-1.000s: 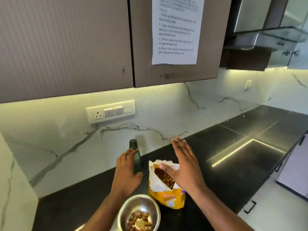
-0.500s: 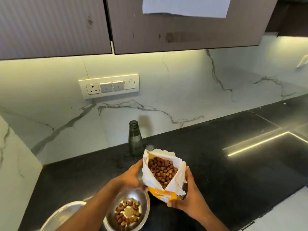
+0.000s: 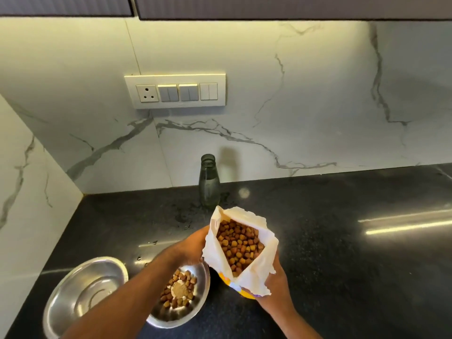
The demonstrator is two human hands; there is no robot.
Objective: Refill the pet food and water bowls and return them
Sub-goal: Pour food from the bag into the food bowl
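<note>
An open yellow-and-white pet food bag (image 3: 256,272), full of brown kibble, is held upright just above the black counter. My left hand (image 3: 189,249) grips its left side and my right hand (image 3: 275,288) holds its lower right side. Below my left hand sits a steel food bowl (image 3: 198,304) with some kibble in it. To its left stands a larger steel bowl (image 3: 80,294) that looks wet inside, partly hidden by my left forearm. A dark uncapped bottle (image 3: 208,182) stands behind the bag by the wall.
The black counter (image 3: 342,253) runs to the right, with water drops near the bottle. A marble backsplash and left side wall close off the corner. A socket and switch panel (image 3: 175,91) is on the wall, with cabinets overhead.
Both hands went from open above the bag to gripping its sides. The bag's mouth now stands wider open, and the view has tilted down toward the bowls.
</note>
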